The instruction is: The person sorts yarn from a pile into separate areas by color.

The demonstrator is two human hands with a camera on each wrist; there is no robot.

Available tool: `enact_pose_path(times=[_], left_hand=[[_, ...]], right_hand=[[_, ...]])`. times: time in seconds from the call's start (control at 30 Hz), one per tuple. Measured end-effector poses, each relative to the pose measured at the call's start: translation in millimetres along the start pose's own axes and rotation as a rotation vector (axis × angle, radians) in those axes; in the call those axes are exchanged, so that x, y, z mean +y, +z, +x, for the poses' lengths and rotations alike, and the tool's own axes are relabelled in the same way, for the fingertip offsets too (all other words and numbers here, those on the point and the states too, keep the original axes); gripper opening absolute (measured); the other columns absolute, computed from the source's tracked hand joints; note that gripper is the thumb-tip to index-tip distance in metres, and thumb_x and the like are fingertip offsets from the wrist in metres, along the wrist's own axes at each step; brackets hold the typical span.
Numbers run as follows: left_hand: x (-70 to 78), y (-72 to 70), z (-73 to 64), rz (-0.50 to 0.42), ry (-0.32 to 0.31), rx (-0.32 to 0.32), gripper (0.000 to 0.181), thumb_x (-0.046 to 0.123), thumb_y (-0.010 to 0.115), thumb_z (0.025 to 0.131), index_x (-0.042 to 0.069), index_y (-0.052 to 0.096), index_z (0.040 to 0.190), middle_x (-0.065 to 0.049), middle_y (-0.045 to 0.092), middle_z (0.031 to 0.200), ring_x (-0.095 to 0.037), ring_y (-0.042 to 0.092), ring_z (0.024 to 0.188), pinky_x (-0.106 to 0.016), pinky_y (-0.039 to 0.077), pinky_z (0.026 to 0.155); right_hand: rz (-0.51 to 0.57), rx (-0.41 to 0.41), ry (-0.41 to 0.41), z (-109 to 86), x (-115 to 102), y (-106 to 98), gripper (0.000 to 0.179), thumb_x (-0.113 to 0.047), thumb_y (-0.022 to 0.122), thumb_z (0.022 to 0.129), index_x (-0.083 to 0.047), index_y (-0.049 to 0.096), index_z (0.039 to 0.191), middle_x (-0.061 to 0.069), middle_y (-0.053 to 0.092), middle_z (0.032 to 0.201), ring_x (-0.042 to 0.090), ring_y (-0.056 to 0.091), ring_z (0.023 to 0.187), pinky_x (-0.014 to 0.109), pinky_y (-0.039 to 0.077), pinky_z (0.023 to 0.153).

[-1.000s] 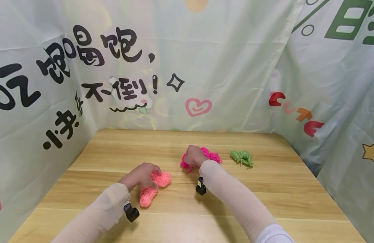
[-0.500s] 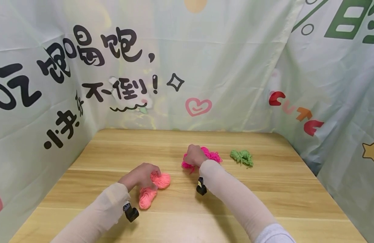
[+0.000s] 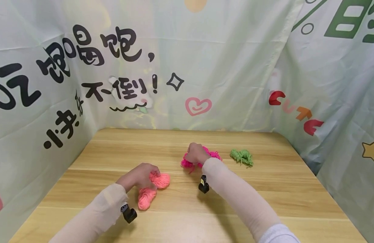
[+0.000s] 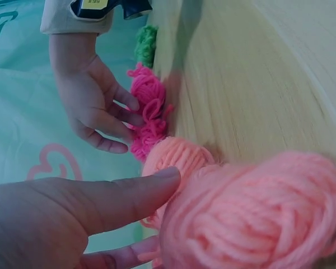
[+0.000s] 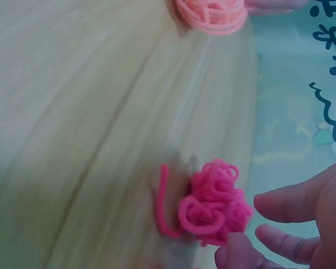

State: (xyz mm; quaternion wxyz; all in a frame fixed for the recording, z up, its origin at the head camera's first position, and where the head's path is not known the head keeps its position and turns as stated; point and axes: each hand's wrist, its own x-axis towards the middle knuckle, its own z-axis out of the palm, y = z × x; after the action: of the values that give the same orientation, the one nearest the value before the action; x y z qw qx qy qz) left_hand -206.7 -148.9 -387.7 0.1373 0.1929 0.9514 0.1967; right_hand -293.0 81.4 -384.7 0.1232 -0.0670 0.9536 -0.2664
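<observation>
A coral-pink yarn skein [image 3: 161, 181], narrow in the middle with two plump ends, lies on the table at centre left. My left hand [image 3: 142, 175] pinches its waist; the left wrist view shows the thumb [image 4: 131, 199] across it, with the other fingers partly hidden behind. Further back, my right hand [image 3: 197, 153] hovers at a tangled magenta yarn skein [image 3: 187, 164]. Its fingers are loosely bent and spread, with fingertips right beside the strands in the right wrist view. One loose magenta tail [image 5: 163, 202] trails on the wood.
A small green yarn skein [image 3: 241, 157] lies to the right of the magenta one. The wooden table [image 3: 187, 216] is bordered at the back and sides by printed cloth curtains [image 3: 235, 74]. Black wrist cameras [image 3: 128, 213] hang below both sleeves.
My right hand has lifted slightly and drawn a little to the right, away from the magenta yarn. The coral skein has shifted slightly toward me with my left hand on it.
</observation>
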Motion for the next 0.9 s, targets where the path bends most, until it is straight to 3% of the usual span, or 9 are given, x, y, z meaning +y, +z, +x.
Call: enact_pose_path(times=[0.13,0.23,0.4,0.6,0.73,0.9], left_hand=[[-3.1,-1.4,-1.9,-0.025,0.024,0.015,0.029,0.013,0.084,0.073,0.013,0.067,0.096,0.000,0.061,0.094,-0.020,0.051,0.086,-0.040,0.046,0.079],[-5.2,-3.1,-3.0,-0.051,0.048,0.026,0.025,0.013,0.082,0.077,0.012,0.067,0.096,-0.001,0.060,0.091,-0.020,0.051,0.083,-0.039,0.046,0.077],[-8.3,-4.1,-4.6,-0.074,0.073,0.057,0.023,0.014,0.080,0.079,0.011,0.067,0.098,-0.001,0.062,0.093,-0.021,0.056,0.088,-0.041,0.048,0.080],[-14.2,-3.4,-9.2,-0.118,0.044,0.097,0.023,0.017,0.078,0.082,0.014,0.066,0.101,-0.002,0.063,0.098,-0.022,0.059,0.090,-0.042,0.051,0.080],[-17.1,-4.9,-14.1,-0.180,-0.010,0.114,0.025,0.020,0.077,0.084,0.014,0.066,0.105,-0.003,0.064,0.102,-0.023,0.062,0.093,-0.043,0.052,0.081],[-23.1,-7.1,-20.6,-0.238,-0.032,0.145,0.026,0.019,0.076,0.085,0.010,0.065,0.106,-0.004,0.064,0.101,-0.024,0.064,0.092,-0.042,0.053,0.081]], right_hand=[[0.027,0.005,-0.010,-2.5,-0.1,-6.1,0.011,-0.006,0.061,0.086,-0.006,0.050,0.081,0.004,0.047,0.073,0.011,0.044,0.045,0.022,0.037,0.044],[0.075,0.002,-0.021,-5.1,-1.1,-10.7,0.016,-0.008,0.061,0.088,-0.004,0.055,0.101,0.009,0.055,0.089,0.014,0.049,0.051,0.025,0.045,0.050],[0.205,-0.033,-0.055,-9.0,-3.1,-15.3,0.019,-0.013,0.055,0.092,-0.003,0.059,0.108,0.009,0.057,0.097,0.014,0.052,0.062,0.033,0.056,0.062],[0.331,-0.136,-0.084,-10.8,-8.8,-14.7,0.035,-0.018,0.049,0.097,0.001,0.058,0.125,0.017,0.058,0.113,0.016,0.048,0.066,0.042,0.055,0.076],[0.367,-0.186,-0.108,-11.6,-12.9,-10.5,0.037,-0.022,0.048,0.100,0.002,0.056,0.128,0.021,0.058,0.108,0.016,0.046,0.061,0.041,0.054,0.072],[0.381,-0.231,-0.128,-15.8,-18.5,-3.9,0.037,-0.023,0.047,0.101,0.001,0.057,0.127,0.018,0.058,0.109,0.029,0.060,0.077,0.040,0.054,0.072]])
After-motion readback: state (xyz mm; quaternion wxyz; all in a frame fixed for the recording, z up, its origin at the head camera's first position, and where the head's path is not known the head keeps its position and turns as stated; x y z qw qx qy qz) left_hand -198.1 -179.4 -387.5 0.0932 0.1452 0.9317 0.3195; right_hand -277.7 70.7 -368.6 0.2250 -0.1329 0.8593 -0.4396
